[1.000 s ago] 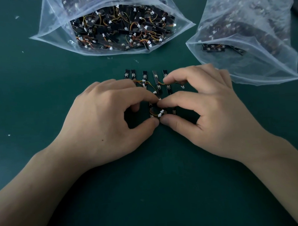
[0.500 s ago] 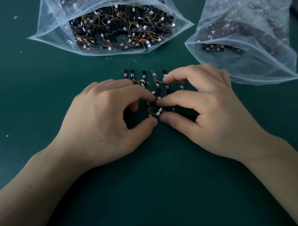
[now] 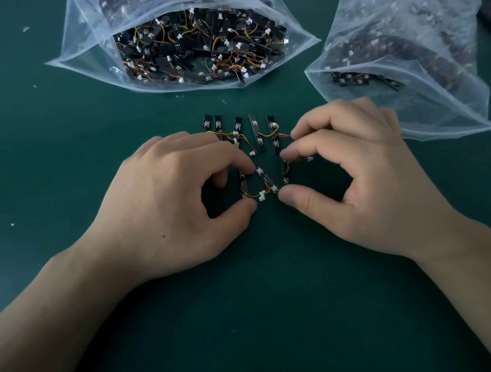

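Black circuit strips [image 3: 254, 123] are sitting in a row on the green counter [image 3: 69, 179], at 12 o'clock of the hands. The left hand [image 3: 168, 194], fingers curled, is pinching a wired strip [image 3: 242, 183] between forefinger and thumb; the right hand [image 3: 351, 178] is pinching a second strip [image 3: 285, 173] likewise, at 3 o'clock of the first. A tilted strip [image 3: 266, 180] is lying between them. One clear bag [image 3: 86, 38] is resting at 11 o'clock, another bag [image 3: 446, 115] at 1 o'clock.

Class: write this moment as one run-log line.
left hand: pinches wired strip | right hand: pinches second strip | between them: tilted strip | behind: row of strips, open bag, second bag
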The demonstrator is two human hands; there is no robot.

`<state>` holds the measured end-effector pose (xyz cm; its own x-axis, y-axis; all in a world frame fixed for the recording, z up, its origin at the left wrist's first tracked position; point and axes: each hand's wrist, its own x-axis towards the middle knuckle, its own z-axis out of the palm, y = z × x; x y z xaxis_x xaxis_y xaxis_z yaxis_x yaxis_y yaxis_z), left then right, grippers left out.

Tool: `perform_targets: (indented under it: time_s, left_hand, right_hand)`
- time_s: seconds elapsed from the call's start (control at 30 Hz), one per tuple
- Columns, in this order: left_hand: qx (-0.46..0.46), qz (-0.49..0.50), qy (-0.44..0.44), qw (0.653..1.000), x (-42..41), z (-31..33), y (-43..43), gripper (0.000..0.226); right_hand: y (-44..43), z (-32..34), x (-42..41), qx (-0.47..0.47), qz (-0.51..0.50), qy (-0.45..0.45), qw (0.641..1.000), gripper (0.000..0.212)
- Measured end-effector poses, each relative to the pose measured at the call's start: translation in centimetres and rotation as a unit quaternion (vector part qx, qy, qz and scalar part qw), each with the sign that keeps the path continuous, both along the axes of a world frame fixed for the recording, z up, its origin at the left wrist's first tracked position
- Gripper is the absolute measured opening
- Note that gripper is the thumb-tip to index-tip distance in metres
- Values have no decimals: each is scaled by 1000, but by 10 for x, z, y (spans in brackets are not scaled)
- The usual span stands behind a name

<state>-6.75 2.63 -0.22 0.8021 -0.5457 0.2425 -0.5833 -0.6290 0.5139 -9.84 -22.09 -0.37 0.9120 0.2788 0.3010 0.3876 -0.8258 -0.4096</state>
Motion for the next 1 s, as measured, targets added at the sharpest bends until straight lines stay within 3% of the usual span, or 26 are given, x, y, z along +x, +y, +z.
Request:
perform_targets:
  time_s: [0.47, 1.0]
  left_hand:
    - [11, -9, -8, 1000, 0, 0, -1, 34]
    - [22, -2, 9, 1000, 1, 3, -1, 33]
  right_hand:
    - [1, 1, -1, -17, -2, -9, 1000, 41]
    - [7, -1, -3, -28, 22, 0, 999, 23]
